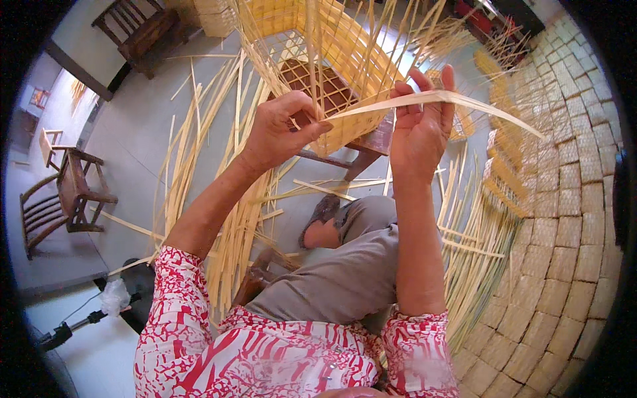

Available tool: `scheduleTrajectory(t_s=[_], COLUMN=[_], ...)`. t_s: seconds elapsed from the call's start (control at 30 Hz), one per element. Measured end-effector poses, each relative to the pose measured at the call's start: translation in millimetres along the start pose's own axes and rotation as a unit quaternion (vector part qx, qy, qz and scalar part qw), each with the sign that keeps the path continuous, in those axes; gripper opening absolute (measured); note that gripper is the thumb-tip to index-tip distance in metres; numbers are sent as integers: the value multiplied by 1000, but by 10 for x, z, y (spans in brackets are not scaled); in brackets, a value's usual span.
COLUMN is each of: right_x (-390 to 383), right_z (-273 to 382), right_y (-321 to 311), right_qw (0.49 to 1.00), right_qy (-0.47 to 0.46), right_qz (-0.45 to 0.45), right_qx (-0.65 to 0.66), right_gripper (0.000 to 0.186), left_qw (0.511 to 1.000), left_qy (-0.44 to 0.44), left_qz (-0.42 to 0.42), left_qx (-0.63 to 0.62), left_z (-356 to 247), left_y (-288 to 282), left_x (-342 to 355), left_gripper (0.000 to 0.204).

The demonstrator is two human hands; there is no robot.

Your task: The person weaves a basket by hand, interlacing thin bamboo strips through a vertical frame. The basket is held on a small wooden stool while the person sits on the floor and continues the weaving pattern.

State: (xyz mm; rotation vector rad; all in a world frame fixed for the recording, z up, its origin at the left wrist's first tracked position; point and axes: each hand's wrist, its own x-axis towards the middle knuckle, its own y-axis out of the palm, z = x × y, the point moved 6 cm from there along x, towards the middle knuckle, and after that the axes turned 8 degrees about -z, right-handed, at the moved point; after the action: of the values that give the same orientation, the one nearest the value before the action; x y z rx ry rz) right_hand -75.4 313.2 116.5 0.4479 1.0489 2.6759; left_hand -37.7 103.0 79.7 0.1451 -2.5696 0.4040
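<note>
Honestly, that pale strip [375, 106] by the basket [368, 66], upper middle of the frame, could get cracked if it's bent too sharply where it's pinched in the left hand [279, 129], and whether the right hand [423, 132] has its grip closed can't be told.

Strip [398, 101]: one, pale, flat, thin, pliable; raised, running rightward from the near corner of the basket [361, 60], bent partway along, loose end drooping. Basket: one, yellow, woven, partly worked; open lattice of crossing slats on one face, denser weave along the curved wall; long unwoven strands projecting upward.
</note>
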Motion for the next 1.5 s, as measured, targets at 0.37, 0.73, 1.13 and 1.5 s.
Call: scheduleTrajectory(t_s=[0.37,0.73,1.13,1.5], right_x=[-50,-318,-11,423], right_z=[-315,-97,11,42], right_y=[390,550,296,89], right_qw=[890,916,946,961], right_qy=[312,97,42,59], right_qz=[322,284,156,83], right_qx=[83,-266,-282,-258], right_gripper=[61,24,10,32], left_qw=[999,997,997,997], left_qy=[29,62,51,29], left_qz=[-20,-54,-50,-63], left_qx=[-2,14,8,17], left_z=[-82,-87,-152,-188], left_y=[-50,-48,-35,-25], left_x=[61,58,44,84], left_gripper=[21,19,14,15])
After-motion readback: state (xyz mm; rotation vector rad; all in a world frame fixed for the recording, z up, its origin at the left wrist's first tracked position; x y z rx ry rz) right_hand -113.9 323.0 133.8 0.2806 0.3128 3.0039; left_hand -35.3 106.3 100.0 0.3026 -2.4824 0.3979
